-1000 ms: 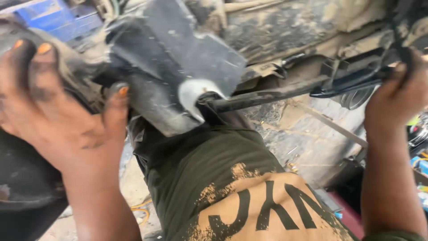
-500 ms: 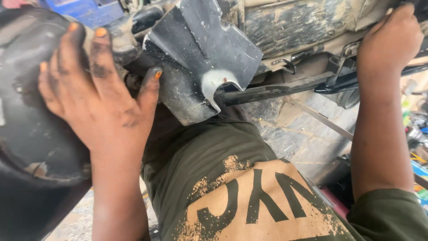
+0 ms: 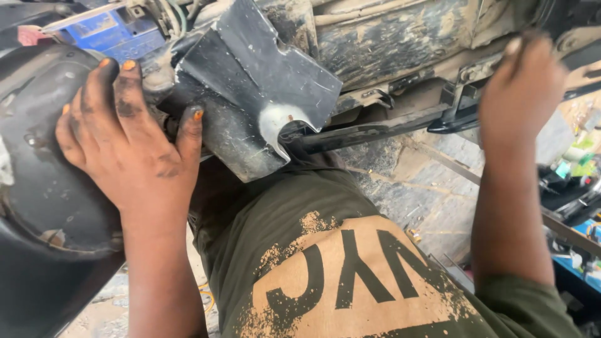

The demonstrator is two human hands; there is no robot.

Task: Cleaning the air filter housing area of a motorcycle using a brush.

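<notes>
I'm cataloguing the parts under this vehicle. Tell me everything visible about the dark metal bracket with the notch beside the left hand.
The dark metal bracket is a bent sheet-metal plate, dark grey to black, dusty and scuffed. Its lower edge has a rounded notch rimmed with bare, shiny metal, and a dark bar runs out of that notch toward the right. It hangs tilted beneath the muddy underbody. The left hand presses against its left side, thumb on the plate's edge.

Olive shirt w/ tan print, dark grey bracket, blue box
</notes>
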